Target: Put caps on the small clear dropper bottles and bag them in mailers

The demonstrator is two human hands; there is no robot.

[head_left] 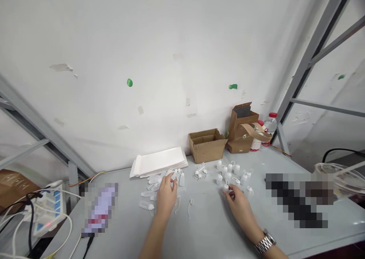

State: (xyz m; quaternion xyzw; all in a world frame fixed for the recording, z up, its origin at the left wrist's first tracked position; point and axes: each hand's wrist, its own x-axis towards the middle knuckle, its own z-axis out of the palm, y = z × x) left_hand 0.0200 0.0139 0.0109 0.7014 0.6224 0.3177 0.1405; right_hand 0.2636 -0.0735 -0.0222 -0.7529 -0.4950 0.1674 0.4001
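My left hand (pixel 167 193) is over a loose pile of small translucent plastic squeeze bottles (pixel 146 205). Its fingers and thumb are drawn together among them, and what lies between them is mostly hidden. On the right, my right hand (pixel 238 201) pinches a small white capped bottle (pixel 226 187) that stands on the table. Behind that hand, several similar bottles (pixel 219 180) stand upright in a loose group, with cap straps showing on some. Between the hands lies a thin white strap with a cap end (pixel 190 206). More loose cap pieces (pixel 200 171) are heaped farther back.
White flat packets (pixel 159 161), an open cardboard box (pixel 208 148) and a brown paper bag (pixel 239 137) line the wall side of the grey table (pixel 205 228). A power strip with cables (pixel 49 209) is at left. A clear plastic container (pixel 342 177) sits at right.
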